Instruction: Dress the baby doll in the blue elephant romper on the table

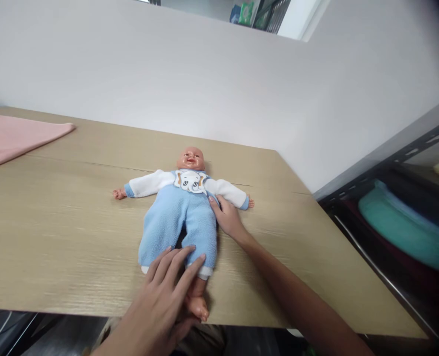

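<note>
A baby doll point(184, 207) in a blue fleece romper with white sleeves lies on its back on a light wooden table point(67, 232), head toward the wall. My left hand point(167, 291) rests at the doll's lower legs, fingers stretched out over the trouser cuffs, with a bare foot point(199, 306) beneath it. My right hand point(229, 217) touches the doll's side under its arm, thumb against the romper at the waist, the fingers partly hidden.
A pink cloth point(15, 136) lies at the table's far left corner. A white wall stands behind the table. To the right is a dark metal shelf point(390, 163) holding a teal cushion point(405, 222). The table's front edge runs just below the doll's feet.
</note>
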{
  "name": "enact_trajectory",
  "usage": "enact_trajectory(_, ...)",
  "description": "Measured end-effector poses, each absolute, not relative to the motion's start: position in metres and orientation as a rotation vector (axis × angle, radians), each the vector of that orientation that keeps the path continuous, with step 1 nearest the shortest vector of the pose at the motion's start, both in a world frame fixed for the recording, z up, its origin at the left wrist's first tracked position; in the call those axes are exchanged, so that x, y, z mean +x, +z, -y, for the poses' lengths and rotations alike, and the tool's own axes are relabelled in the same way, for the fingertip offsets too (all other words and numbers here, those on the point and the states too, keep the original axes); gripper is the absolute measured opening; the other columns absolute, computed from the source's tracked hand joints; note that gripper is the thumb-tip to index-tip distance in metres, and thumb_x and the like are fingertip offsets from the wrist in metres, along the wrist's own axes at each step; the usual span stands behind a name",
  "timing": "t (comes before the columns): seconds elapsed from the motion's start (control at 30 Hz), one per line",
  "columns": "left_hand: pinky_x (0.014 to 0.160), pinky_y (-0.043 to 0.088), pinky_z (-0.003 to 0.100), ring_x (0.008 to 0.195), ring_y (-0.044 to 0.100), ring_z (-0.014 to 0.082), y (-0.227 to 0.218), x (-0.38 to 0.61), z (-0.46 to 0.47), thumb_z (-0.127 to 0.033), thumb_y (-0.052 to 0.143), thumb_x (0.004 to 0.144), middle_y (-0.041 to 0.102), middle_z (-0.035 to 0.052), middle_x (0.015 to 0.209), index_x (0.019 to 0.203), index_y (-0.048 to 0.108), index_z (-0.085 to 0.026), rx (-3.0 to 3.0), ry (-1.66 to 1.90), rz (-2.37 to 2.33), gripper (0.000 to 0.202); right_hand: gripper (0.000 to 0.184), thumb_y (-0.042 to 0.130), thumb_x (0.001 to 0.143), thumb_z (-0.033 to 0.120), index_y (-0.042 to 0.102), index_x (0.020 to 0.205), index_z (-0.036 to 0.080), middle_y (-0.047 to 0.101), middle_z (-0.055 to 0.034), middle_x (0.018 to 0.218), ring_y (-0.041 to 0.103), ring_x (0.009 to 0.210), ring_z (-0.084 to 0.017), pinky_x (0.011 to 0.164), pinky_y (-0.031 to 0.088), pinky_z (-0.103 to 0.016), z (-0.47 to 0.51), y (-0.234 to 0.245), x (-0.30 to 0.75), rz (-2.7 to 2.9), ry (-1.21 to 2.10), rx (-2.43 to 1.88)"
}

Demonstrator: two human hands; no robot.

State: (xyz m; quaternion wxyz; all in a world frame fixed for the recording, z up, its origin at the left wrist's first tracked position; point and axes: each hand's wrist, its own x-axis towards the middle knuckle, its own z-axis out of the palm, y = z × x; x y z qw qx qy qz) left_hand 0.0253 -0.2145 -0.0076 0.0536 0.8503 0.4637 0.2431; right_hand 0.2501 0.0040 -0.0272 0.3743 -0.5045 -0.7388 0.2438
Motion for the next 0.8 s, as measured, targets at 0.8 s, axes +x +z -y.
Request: enact_trajectory(0.8, 0.120, 0.060, 0.056, 0.154, 0.054, 0.0388, 0.043, 0.001, 0.178, -0.053, 0.072, 0.110, 0.051, 0.0151, 0.167, 0.170, 0.045, -0.035, 2.472, 0.813, -1.256, 0.068, 0.039, 0.046, 0.113, 0.061, 0.064, 0.104, 0.027, 0.074, -0.0149, 0.115, 0.063, 0.118, -0.037, 0.111, 0.046, -0.054, -0.023, -0.003, 0.289, 1.850, 0.167, -1.259)
